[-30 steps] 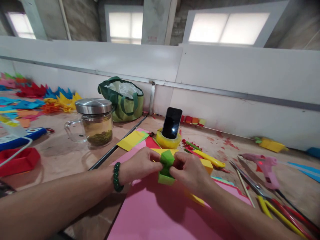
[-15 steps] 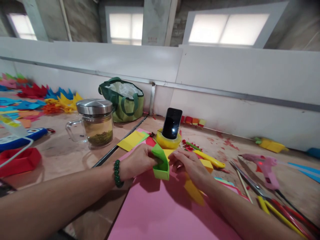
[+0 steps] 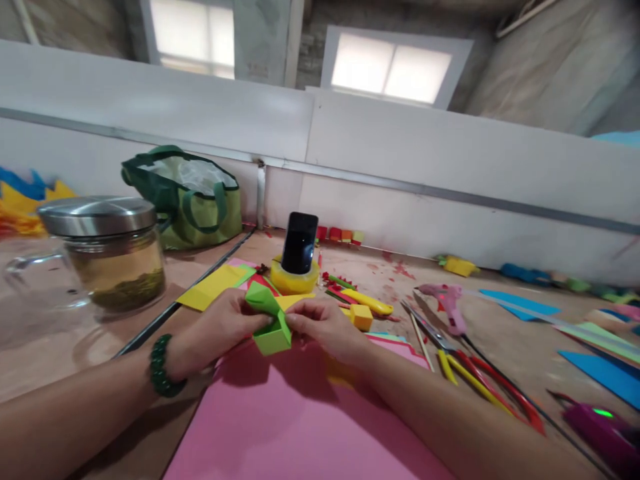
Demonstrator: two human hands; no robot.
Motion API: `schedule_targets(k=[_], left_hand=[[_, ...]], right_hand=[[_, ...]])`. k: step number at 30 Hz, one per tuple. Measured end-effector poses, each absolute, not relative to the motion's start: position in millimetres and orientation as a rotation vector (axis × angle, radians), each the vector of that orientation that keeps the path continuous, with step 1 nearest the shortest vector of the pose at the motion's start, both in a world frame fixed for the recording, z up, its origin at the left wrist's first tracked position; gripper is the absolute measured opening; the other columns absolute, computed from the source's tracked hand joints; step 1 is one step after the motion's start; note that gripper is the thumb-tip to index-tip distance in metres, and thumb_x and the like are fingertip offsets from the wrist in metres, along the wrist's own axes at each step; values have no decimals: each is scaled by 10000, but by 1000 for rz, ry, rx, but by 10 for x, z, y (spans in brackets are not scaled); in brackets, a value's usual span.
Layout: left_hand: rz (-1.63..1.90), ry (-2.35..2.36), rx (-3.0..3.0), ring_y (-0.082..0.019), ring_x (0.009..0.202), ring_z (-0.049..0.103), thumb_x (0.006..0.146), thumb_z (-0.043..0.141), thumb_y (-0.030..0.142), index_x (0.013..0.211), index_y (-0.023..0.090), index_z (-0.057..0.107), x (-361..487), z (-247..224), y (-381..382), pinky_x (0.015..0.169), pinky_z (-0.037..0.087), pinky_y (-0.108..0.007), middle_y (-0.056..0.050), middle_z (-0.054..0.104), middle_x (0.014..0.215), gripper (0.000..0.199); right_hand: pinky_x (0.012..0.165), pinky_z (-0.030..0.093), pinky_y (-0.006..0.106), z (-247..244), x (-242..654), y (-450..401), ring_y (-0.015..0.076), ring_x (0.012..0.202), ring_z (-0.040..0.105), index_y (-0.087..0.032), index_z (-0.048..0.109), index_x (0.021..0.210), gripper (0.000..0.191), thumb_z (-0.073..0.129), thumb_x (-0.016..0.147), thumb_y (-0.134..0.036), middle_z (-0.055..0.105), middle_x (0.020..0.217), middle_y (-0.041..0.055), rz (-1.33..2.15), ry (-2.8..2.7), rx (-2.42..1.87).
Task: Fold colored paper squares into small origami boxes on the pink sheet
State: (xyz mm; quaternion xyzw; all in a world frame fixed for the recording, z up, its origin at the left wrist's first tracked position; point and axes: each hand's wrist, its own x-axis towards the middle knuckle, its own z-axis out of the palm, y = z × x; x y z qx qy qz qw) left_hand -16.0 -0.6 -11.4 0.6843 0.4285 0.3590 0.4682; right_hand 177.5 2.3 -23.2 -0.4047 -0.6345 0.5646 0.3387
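Note:
Between my hands is a small green folded-paper box (image 3: 273, 338), partly open, with a pointed flap standing up at its far left. My left hand (image 3: 227, 323) pinches its left side, a dark green bead bracelet on the wrist. The fingertips of my right hand (image 3: 325, 327) are closed on the box's right edge. Below the hands lies a pink paper sheet (image 3: 295, 420). A yellow piece shows on it partly hidden under my right forearm. Just right of my right hand sits a small yellow-orange paper cube (image 3: 361, 317).
A phone (image 3: 300, 243) leans in a yellow tape roll (image 3: 295, 279) behind the hands. On the left stand a lidded glass mug (image 3: 117, 267) of tea and a green bag (image 3: 200, 217). A pink glue gun (image 3: 447, 303), scissors (image 3: 440, 343) and pliers-like red handles lie right.
The view has swung to the right. My right hand has come in to grasp the green paper box, which it was beside before; my left hand keeps its hold.

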Motion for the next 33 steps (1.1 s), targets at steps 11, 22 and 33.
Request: schedule_targets(k=[11, 22, 33], left_hand=[[777, 1010, 1649, -182, 748, 660, 696, 609, 245, 800, 183, 724, -147, -152, -35, 682, 527, -231, -2, 732, 784, 167], [761, 1092, 1805, -210, 773, 655, 697, 582, 294, 758, 174, 678, -143, -224, -27, 691, 518, -256, -11, 719, 791, 165], [886, 1240, 1634, -259, 739, 682, 604, 624, 441, 783, 196, 673, -122, -553, -28, 663, 548, -284, 21, 722, 709, 308]], right_hand=[[542, 384, 228, -273, 1739, -24, 95, 555, 487, -162, 548, 659, 433, 535, 843, -553, 518, 591, -29, 1239, -1778, -1014], [509, 271, 213, -284, 1743, -69, 75, 557, 329, -179, 408, 611, 447, 397, 946, -476, 347, 587, -60, 1001, -2002, -984], [535, 289, 210, -267, 1764, -167, 64, 543, 350, -180, 372, 581, 444, 381, 965, -403, 338, 569, -64, 922, -2016, -980]])
